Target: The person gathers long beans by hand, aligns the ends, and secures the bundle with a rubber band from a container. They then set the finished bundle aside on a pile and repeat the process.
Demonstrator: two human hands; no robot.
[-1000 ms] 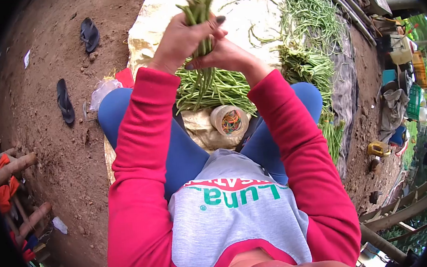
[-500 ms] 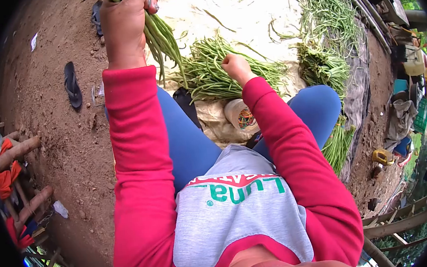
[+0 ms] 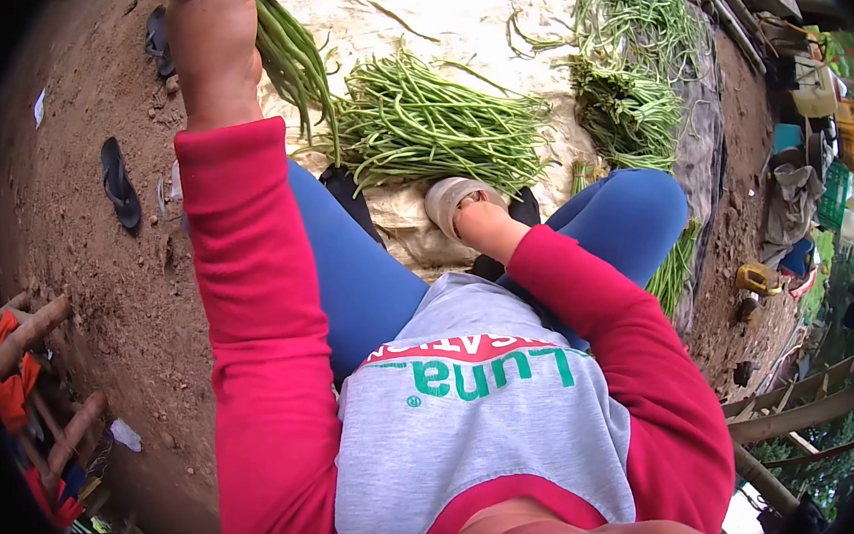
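Observation:
My left hand (image 3: 218, 58) is closed round a bunch of long green beans (image 3: 293, 62), which hangs down at the upper left. My right hand (image 3: 490, 226) reaches into a small whitish tub (image 3: 440, 204) between my knees, its fingers hidden inside. Thin coloured bands showed in that tub a moment ago; the hand now covers most of the opening. Just beyond the tub, a large heap of long beans (image 3: 441, 120) lies on the pale sheet (image 3: 356, 6).
More beans (image 3: 633, 10) and a bundled pile (image 3: 630, 110) lie along the sheet's right side. Flip-flops (image 3: 119, 183) rest on the bare soil at left. Wooden poles (image 3: 31, 338) stand at the left edge. A yellow container (image 3: 757, 279) sits at right.
My right hand has moved from above the bean heap down into the tub. My left hand keeps its hold on the beans. The whole view has shifted slightly.

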